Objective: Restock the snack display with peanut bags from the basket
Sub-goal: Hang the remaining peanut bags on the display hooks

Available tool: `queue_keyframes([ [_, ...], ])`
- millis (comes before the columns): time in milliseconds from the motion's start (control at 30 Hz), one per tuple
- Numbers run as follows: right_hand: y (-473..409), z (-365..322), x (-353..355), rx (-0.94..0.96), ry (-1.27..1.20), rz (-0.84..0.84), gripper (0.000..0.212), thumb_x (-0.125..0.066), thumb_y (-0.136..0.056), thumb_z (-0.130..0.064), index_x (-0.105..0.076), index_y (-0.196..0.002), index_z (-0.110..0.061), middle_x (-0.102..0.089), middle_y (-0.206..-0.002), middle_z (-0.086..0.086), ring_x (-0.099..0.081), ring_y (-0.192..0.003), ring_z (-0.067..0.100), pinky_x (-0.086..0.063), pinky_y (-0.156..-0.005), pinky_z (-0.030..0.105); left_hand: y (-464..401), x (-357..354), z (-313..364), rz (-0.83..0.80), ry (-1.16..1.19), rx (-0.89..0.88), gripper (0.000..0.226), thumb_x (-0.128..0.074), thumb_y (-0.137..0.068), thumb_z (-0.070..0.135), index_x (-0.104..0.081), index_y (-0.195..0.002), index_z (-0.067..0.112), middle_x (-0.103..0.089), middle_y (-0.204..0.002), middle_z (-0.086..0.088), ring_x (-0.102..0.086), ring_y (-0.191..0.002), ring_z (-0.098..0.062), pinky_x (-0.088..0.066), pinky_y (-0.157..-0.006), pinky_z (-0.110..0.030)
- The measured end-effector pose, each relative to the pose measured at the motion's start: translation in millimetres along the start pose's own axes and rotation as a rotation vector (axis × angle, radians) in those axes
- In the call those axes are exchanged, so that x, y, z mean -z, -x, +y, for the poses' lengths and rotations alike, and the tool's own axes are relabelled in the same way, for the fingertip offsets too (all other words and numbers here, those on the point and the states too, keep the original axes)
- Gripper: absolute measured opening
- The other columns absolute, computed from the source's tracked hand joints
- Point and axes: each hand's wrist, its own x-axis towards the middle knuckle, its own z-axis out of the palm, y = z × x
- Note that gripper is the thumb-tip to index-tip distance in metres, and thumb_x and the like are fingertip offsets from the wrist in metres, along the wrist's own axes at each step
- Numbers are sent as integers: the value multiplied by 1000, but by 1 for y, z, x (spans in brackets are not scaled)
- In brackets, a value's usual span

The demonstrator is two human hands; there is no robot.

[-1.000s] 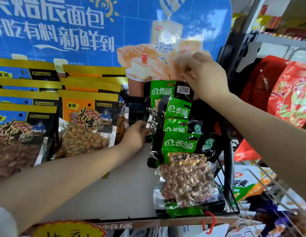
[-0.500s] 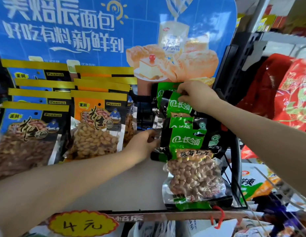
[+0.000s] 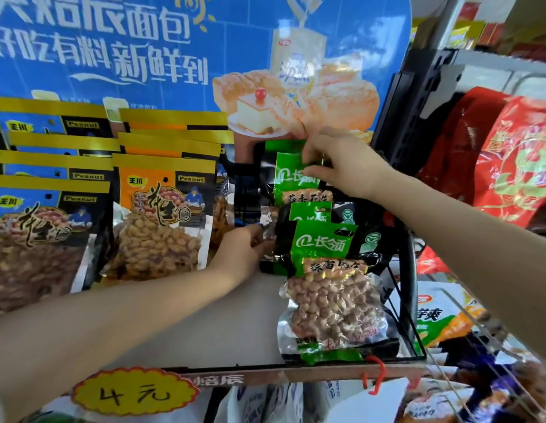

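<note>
A row of green-and-black peanut bags stands upright on the display shelf, the front one showing its clear window of peanuts. My right hand pinches the top edge of a rear green bag in that row. My left hand presses against the left side of the row, fingers on a foil bag edge. The basket is not in view.
Orange peanut bags and blue peanut bags stand in rows on the left. A blue bread poster backs the shelf. A black wire frame bounds the right side; red bags hang beyond. A yellow price tag sits below.
My right hand came down from the poster's height with a green bag and now holds its top within the row. My left hand stayed against the row's left side.
</note>
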Motion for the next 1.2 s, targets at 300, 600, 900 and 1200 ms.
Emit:
queue_keyframes([
  [300,20,11,-6,10,7,-353,17,-67,-82,-22,-62,-87,-7,-53,-75,-3,-48,-76,16,-28,-64,23,-3,11,8,-21,91,67,9,-70,-77,9,-67,-73,2,-67,-73,-20,-59,-71,-23,-50,-74,-46],
  [600,14,14,-12,-102,48,-134,19,-63,-85,-31,-62,-96,-15,-52,-84,-3,-48,-82,20,-41,-66,33,22,17,17,-78,108,33,25,-48,-94,30,-62,-104,12,-68,-101,-8,-59,-96,-23,-43,-82,-35],
  [900,27,22,-8,-51,-112,7,9,-63,-86,-22,-63,-84,-13,-64,-86,8,-55,-79,22,-50,-74,39,22,9,17,-210,226,-18,31,-55,-86,-7,-71,-102,14,-70,-89,10,-64,-90,-4,-45,-93,-34],
  [1200,65,4,5,87,-281,-479,25,-68,-81,-28,-61,-64,-11,-43,-54,-6,-44,-50,1,-32,-52,13,25,22,17,-297,111,-3,39,-61,-83,-3,-67,-81,35,-70,-75,25,-62,-91,-10,-44,-92,-30],
])
